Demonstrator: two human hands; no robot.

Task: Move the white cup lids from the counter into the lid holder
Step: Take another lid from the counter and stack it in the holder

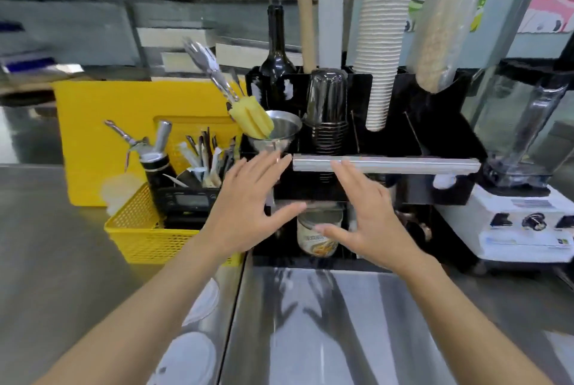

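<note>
Both hands out in front of the black lid holder [335,189], empty. Left hand [245,207] spread flat, fingers [267,164] wide apart, gripping nothing. Right hand [369,217] likewise splayed, palm down, nothing in it.

White cup lids [189,356] lie on the steel tabletop [341,322], near the person's left forearm, well apart from either hand. Another lid [205,300] sits just beyond them.

Holder's lower bay has a printed cup [320,232] in it; which slot takes lids, cannot tell.

Judgement: the reach is at the wrong end. Better to bring the left hand back to the lids, pinch the stack by its rim, keep it level, then feed it in square. Yellow basket [139,229] crowds the left side; mind the elbow.
</note>
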